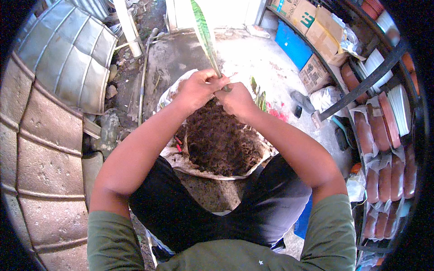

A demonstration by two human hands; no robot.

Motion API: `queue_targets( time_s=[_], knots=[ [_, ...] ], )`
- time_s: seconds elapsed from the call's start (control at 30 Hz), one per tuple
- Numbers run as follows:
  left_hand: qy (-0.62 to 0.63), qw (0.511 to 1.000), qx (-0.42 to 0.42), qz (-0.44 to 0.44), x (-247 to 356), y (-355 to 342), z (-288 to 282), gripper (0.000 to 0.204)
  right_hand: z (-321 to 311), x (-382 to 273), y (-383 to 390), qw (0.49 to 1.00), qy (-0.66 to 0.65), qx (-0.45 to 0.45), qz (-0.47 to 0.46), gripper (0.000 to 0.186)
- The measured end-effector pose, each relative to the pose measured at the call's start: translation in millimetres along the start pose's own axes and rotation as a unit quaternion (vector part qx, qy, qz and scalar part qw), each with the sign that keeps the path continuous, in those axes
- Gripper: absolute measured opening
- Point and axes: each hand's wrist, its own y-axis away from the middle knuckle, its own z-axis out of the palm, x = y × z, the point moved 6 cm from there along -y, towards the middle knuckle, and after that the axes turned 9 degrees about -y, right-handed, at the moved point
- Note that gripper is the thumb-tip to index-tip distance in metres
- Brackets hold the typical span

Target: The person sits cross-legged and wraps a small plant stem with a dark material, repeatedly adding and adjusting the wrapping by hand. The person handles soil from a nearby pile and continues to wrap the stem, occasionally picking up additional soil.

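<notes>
A long green snake plant leaf (204,35) with pale edges stands upright in front of me, its lower end between my hands. My left hand (201,89) is closed round the leaf's base, its fingertips meeting the other hand. Pressed close beside it, my right hand (236,100) is closed on the same lower end; the fingers partly hide what they grip. Under both hands lies dark brown soil (221,140) heaped on a whitish sack (199,172). Something small and red (178,145) sticks out at the soil's left edge. More variegated leaves (261,97) show just beyond my right forearm.
Brown ridged roof tiles (52,167) and a metal sheet (74,54) stand on the left. At right, a shelf rack holds cardboard boxes (323,31) and wrapped reddish-brown planters (384,178). A blue panel (291,44) leans there, near a grey shoe (302,101). A pipe (143,81) runs along the floor.
</notes>
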Motion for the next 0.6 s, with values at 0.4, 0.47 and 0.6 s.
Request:
queue_targets(
  time_s=[0.4, 0.47, 0.6],
  knots=[
    [0.12, 0.979, -0.054, -0.155, -36.0, 8.0, 12.2, 0.027, 15.2, 6.4, 14.8, 0.962, -0.147, -0.185, 0.139, 0.059],
    [0.174, 0.965, -0.034, -0.192, -34.2, 12.4, 13.3, 0.027, 8.1, 30.1, 7.7, 0.967, -0.07, -0.186, 0.162, 0.06],
    [0.161, 0.964, -0.051, -0.205, -49.8, 19.5, 9.8, 0.024, 0.3, 50.8, 8.8, 0.959, 0.061, -0.215, 0.174, 0.061]
  ],
)
